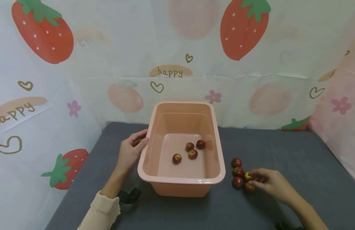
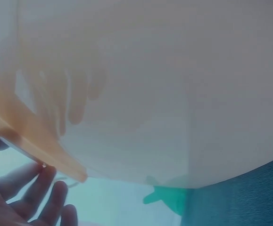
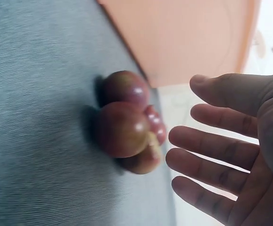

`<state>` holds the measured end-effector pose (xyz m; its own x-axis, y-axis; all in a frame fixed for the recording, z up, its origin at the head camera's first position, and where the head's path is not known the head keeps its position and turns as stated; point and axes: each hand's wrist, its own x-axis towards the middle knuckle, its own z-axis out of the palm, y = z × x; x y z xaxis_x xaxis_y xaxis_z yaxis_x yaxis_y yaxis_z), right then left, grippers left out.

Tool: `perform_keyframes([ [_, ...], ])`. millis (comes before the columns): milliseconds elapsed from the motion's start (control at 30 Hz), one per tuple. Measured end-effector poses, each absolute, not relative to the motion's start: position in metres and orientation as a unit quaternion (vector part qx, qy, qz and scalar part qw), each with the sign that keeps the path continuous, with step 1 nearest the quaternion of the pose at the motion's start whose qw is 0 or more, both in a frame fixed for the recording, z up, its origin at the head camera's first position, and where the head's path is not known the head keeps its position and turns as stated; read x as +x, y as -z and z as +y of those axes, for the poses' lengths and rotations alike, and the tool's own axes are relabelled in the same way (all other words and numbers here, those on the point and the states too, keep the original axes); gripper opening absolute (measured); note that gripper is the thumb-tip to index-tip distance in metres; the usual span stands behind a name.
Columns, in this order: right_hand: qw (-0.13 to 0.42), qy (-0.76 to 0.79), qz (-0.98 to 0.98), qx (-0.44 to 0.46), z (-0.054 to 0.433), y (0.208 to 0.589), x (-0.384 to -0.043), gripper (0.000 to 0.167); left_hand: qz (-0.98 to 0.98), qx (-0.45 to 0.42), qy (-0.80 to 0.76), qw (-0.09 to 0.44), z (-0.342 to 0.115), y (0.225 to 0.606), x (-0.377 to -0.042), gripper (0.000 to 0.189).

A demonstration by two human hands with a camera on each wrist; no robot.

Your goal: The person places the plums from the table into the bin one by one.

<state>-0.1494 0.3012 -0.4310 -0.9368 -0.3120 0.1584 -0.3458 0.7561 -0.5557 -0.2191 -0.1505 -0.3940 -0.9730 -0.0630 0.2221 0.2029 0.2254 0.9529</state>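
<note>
A pink plastic basin (image 1: 180, 188) stands on the dark grey cloth, with several dark red plums (image 1: 192, 154) lying on its floor. My left hand (image 1: 131, 151) holds the basin's left rim between thumb and fingers; the left wrist view has the fingers (image 2: 44, 188) at the rim's edge. Several more plums (image 1: 237, 182) are clustered on the cloth right of the basin. Over the right side of that cluster hovers my right hand (image 1: 270, 183). In the right wrist view its fingers (image 3: 216, 146) are spread and relaxed, with no plum between them and the thumb.
A white curtain (image 1: 123, 48) printed with strawberries, hearts and flowers rises behind the table and along both sides. The grey cloth (image 1: 295, 159) covers the tabletop. A black strap (image 1: 130, 195) is on the left wrist.
</note>
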Motion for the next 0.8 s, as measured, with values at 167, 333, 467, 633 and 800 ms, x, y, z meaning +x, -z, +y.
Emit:
perform_keyframes([
  [167, 0.037, -0.295, -0.936, 0.187, 0.304, 0.443, -0.147, 0.017, -0.784, -0.048, 0.611, 0.099, -0.151, 0.390, -0.219, 0.039],
  [333, 0.025, -0.290, -0.940, 0.178, 0.305, 0.450, -0.145, 0.019, -0.791, -0.039, 0.602, 0.099, -0.152, 0.389, -0.217, 0.040],
  [467, 0.007, -0.283, -0.944, 0.172, 0.305, 0.452, -0.143, 0.023, -0.794, -0.035, 0.598, 0.099, -0.152, 0.390, -0.216, 0.040],
  [633, 0.023, -0.258, -0.949, 0.179, 0.304, 0.454, -0.142, 0.024, -0.789, -0.035, 0.605, 0.100, -0.151, 0.390, -0.216, 0.040],
  [800, 0.026, -0.226, -0.956, 0.186, 0.302, 0.459, -0.142, 0.027, -0.781, -0.033, 0.615, 0.102, -0.150, 0.392, -0.217, 0.039],
])
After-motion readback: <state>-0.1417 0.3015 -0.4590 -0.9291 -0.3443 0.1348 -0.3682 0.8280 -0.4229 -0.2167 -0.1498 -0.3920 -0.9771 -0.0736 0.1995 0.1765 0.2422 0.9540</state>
